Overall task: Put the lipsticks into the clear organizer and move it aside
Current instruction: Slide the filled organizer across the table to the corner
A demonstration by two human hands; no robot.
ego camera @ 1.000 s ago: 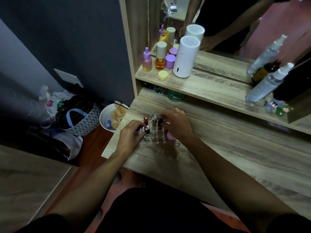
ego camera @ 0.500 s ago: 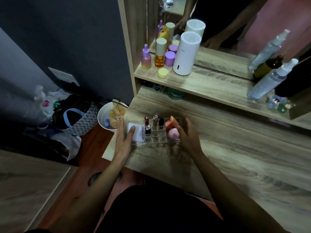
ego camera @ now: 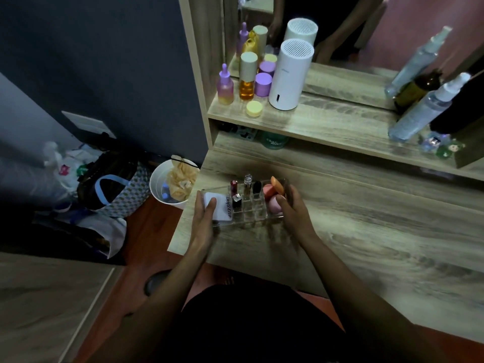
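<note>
A person grips a clear acrylic compartmented organizer at the near-left corner of the wood-grain vanity top, left hand clasping its left end, right hand its right end. Four upright lipsticks stand in its middle slots.

A wood-grain vanity top fills the lower right of the frame; the clear organizer sits at its left end. Above, a raised shelf carries a white cylinder, small bottles, a yellow jar and, far right, what seem to be spray bottles.
</note>
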